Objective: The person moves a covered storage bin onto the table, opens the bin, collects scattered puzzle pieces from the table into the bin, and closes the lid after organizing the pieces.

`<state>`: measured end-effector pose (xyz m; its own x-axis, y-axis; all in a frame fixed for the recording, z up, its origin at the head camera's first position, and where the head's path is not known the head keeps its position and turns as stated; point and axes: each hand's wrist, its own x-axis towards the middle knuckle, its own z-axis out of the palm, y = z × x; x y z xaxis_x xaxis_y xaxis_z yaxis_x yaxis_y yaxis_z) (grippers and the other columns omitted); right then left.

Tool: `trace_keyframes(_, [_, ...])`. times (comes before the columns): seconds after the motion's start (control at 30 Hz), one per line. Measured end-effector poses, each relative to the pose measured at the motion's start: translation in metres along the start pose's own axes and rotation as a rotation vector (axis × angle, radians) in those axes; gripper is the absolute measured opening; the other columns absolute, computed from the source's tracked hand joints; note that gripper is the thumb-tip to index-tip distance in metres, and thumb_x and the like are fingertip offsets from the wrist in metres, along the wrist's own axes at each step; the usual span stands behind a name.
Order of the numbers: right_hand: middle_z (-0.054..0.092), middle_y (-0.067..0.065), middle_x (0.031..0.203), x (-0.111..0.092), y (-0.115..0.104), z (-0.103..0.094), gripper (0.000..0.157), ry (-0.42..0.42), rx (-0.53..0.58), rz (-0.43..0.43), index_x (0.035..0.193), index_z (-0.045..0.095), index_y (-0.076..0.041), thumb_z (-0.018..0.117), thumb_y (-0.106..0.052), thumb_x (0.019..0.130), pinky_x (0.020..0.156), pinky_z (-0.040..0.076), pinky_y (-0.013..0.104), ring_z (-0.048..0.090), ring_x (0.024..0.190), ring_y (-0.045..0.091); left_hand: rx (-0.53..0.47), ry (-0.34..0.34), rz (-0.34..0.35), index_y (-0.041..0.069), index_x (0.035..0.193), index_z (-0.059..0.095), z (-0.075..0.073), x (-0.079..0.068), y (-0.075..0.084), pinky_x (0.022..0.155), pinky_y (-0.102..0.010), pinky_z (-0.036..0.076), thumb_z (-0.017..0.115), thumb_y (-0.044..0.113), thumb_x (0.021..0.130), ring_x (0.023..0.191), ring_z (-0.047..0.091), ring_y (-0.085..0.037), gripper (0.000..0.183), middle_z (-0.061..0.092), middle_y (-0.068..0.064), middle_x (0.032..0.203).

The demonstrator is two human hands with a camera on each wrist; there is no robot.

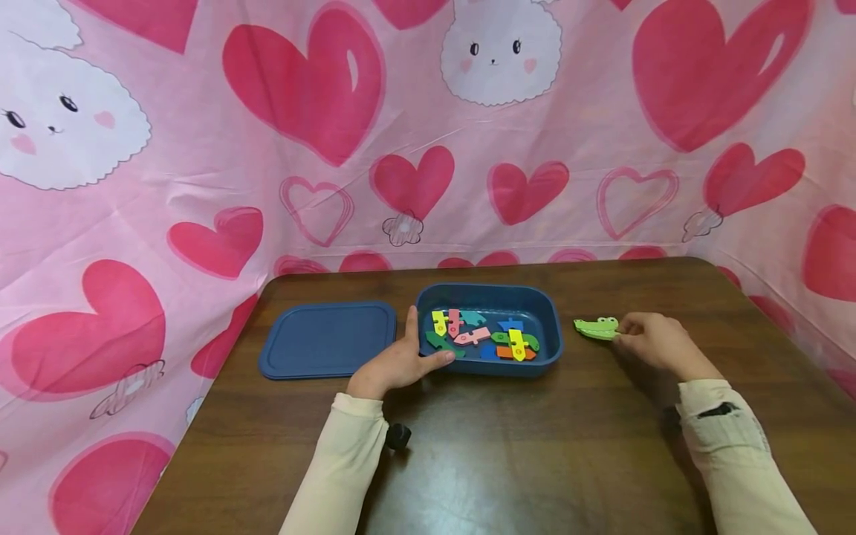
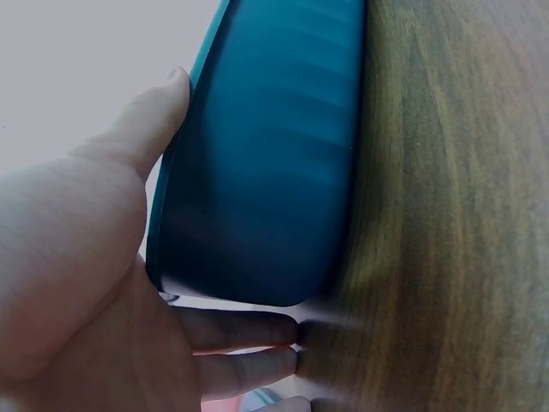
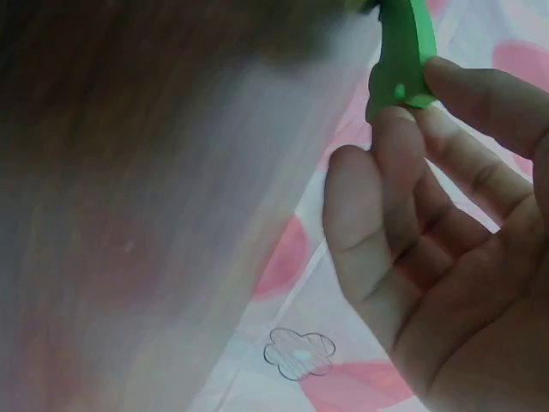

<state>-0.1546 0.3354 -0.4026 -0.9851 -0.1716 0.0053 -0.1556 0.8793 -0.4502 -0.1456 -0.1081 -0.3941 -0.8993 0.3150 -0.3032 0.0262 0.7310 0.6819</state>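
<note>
My right hand pinches a flat light-green crocodile-head puzzle piece, to the right of a blue box. The right wrist view shows the thumb and fingertips on the end of this green piece. My left hand is spread around the front left corner of the blue box. Its thumb lies along the rim, and the other fingers stretch out straight past the box's end. Inside the box lie several puzzle pieces, among them a yellow piece, a pink piece and a dark green piece.
A flat blue lid lies on the brown wooden table, left of the box. Pink cloth with hearts and white animal faces hangs behind the table and along its sides.
</note>
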Motion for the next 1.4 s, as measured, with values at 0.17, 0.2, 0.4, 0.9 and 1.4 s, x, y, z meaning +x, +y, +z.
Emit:
trace_keyframes(0.17, [0.067, 0.005, 0.082, -0.002, -0.007, -0.002, 0.015, 0.090, 0.080, 0.007, 0.095, 0.069, -0.005, 0.071, -0.019, 0.093, 0.065, 0.046, 0.038, 0.059, 0.076, 0.025, 0.006, -0.002, -0.002, 0.013, 0.159, -0.020, 0.001, 0.000, 0.000, 0.110, -0.054, 0.036, 0.062, 0.063, 0.092, 0.141, 0.037, -0.041, 0.117, 0.028, -0.022, 0.161])
trace_keyframes(0.2, [0.067, 0.005, 0.083, -0.002, -0.009, -0.002, 0.015, 0.112, 0.092, 0.006, 0.095, 0.069, -0.005, 0.070, -0.020, 0.094, 0.066, 0.046, 0.038, 0.059, 0.077, 0.025, 0.007, -0.002, -0.003, 0.013, 0.159, -0.020, 0.001, 0.000, 0.000, 0.110, -0.054, 0.036, 0.062, 0.063, 0.092, 0.141, 0.037, -0.040, 0.117, 0.028, -0.022, 0.161])
trace_keyframes(0.4, [0.065, 0.006, 0.081, -0.002, -0.019, -0.002, 0.015, 0.265, 0.136, -0.045, 0.096, 0.067, -0.004, 0.070, -0.018, 0.095, 0.060, 0.045, 0.034, 0.056, 0.070, 0.021, 0.006, 0.001, -0.005, 0.014, 0.159, -0.020, 0.001, 0.000, 0.000, 0.109, -0.055, 0.037, 0.062, 0.064, 0.091, 0.141, 0.037, -0.041, 0.118, 0.029, -0.021, 0.161])
trace_keyframes(0.9, [0.058, 0.005, 0.076, 0.009, -0.053, 0.021, 0.013, 0.235, 0.261, -0.120, 0.098, 0.065, -0.004, 0.071, -0.015, 0.097, 0.052, 0.045, 0.028, 0.053, 0.064, 0.020, 0.010, -0.002, 0.007, 0.012, 0.159, -0.019, 0.000, 0.000, -0.001, 0.110, -0.054, 0.036, 0.062, 0.063, 0.092, 0.141, 0.038, -0.040, 0.117, 0.028, -0.022, 0.161])
trace_keyframes(1.4, [0.063, 0.004, 0.082, 0.033, -0.073, 0.035, 0.013, 0.140, 0.243, -0.176, 0.100, 0.067, -0.006, 0.071, -0.018, 0.097, 0.060, 0.047, 0.030, 0.054, 0.073, 0.023, 0.012, 0.001, 0.020, 0.010, 0.158, -0.020, 0.001, 0.000, 0.002, 0.110, -0.050, 0.038, 0.062, 0.061, 0.094, 0.137, 0.045, -0.039, 0.116, 0.029, -0.023, 0.160])
